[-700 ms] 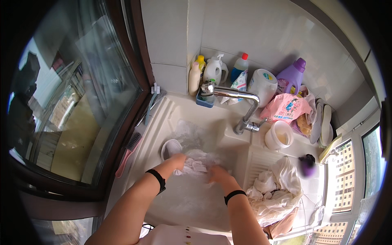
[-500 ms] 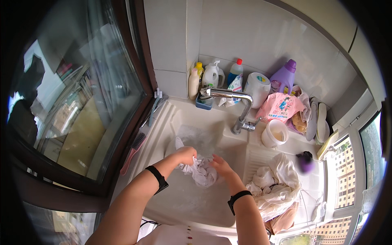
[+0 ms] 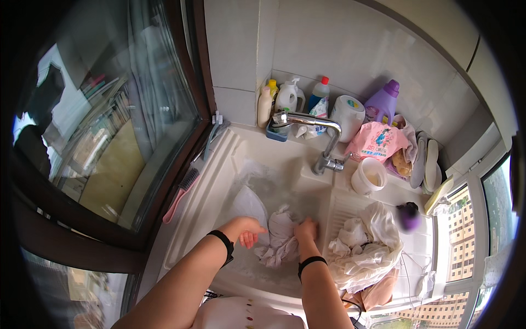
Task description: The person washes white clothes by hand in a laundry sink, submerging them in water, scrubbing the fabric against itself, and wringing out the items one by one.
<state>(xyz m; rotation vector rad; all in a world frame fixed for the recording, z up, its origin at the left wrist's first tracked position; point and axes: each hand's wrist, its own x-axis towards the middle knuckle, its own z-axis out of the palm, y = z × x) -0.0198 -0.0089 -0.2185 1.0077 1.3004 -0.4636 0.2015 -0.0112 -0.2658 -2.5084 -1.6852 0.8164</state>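
Observation:
A wet white cloth (image 3: 281,233) lies bunched in the water of the pale sink (image 3: 205,219). At its right side my right hand (image 3: 307,229) is closed, gripping the cloth's edge. My left hand (image 3: 247,230) is at the cloth's left, fingers loosely bent downward and thumb apart, with no cloth visibly pinched in them. Just beyond the left hand, a smooth, puffed part of white fabric (image 3: 250,204) rises from the water; whether it joins the bunched cloth I cannot tell.
A chrome faucet (image 3: 329,142) arches over the sink's back. More white laundry (image 3: 364,247) is heaped on the ribbed board at right. A white tub (image 3: 369,176), a pink bag (image 3: 377,141) and several bottles (image 3: 287,96) line the back. A pink brush (image 3: 182,194) lies at left.
The bunched cloth has spread, with a puffed white part now showing at left. My left hand has come nearer and loosened; my right hand has moved right and closed on the cloth.

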